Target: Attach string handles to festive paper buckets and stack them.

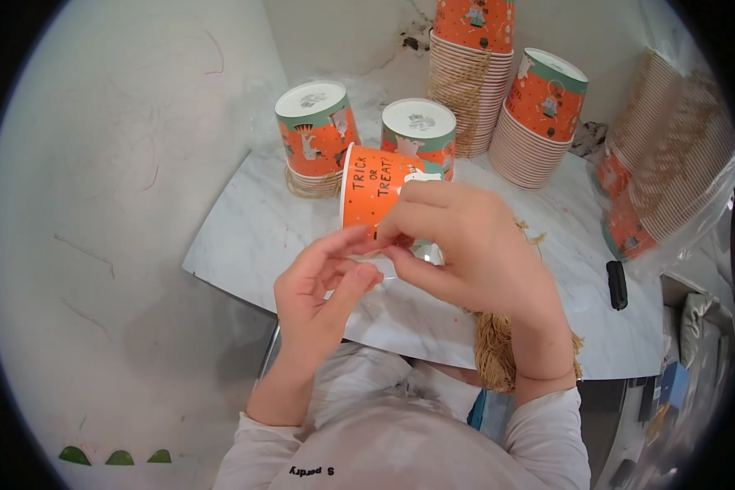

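Note:
An orange paper cup (367,192) with a white rim lies tipped on its side in the middle, just beyond my hands. My right hand (465,237) is bent over its lower side, thumb and fingertips pinched together; what they pinch is too small to make out. My left hand (322,282) is beside the right fingertips, thumb and index finger apart, with no object visible in its grasp. A small clear, shiny piece (430,255) shows by the right thumb. Whether either hand bears the cup's weight is hidden.
Upside-down cup stacks (314,135), some wound with twine, stand along the back of the marbled tabletop (237,237). Bagged cups (665,180) fill the right side. A tan twine bundle (496,355) hangs at the front edge near my right wrist. A black object (617,285) lies right.

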The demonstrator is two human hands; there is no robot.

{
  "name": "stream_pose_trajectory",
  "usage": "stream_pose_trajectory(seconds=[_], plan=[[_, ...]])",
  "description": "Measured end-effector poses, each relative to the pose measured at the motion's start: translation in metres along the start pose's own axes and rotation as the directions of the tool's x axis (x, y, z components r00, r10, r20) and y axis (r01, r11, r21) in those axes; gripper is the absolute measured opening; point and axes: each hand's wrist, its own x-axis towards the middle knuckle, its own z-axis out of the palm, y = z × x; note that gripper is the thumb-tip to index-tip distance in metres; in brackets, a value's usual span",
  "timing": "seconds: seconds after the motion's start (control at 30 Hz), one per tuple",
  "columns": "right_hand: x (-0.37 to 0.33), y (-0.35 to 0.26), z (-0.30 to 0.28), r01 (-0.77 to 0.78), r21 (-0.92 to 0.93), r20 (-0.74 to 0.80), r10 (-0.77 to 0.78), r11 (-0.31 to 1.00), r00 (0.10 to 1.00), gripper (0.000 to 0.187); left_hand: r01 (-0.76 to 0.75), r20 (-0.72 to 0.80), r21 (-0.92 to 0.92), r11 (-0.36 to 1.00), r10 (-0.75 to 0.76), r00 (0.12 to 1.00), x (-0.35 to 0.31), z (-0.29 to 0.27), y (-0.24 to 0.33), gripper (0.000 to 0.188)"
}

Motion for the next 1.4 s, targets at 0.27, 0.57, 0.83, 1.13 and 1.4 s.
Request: stream_pose_trajectory(seconds=[0.27,0.57,0.83,1.13,1.4], plan=[[-0.001,0.002,-0.001,-0.006,0.039,0.045,0.004,0.999,0.999,0.011,-0.033,-0.063,0.168,0.985,0.044,0.997,0.006,0.004,-0.004,0.006],[0.003,0.002,0.007,0.142,0.077,0.012,-0.144,0.987,0.990,0.010,-0.046,0.029,0.125,0.991,0.042,0.999,0.004,-0.018,-0.002,0.007],[0.005,0.004,0.008,0.104,0.063,0.055,-0.108,0.993,0.993,0.009,-0.308,0.241,0.438,0.845,0.219,0.945,0.021,-0.030,0.004,0.007],[0.009,0.008,0.012,0.085,0.042,0.030,-0.087,0.995,0.996,0.012,-0.395,0.304,0.463,0.793,0.276,0.912,0.043,-0.037,-0.002,0.003],[0.012,0.009,0.015,0.085,-0.026,0.019,-0.085,0.996,0.996,0.012,-0.375,0.375,0.389,0.841,0.228,0.899,0.056,-0.045,0.001,0.003]])
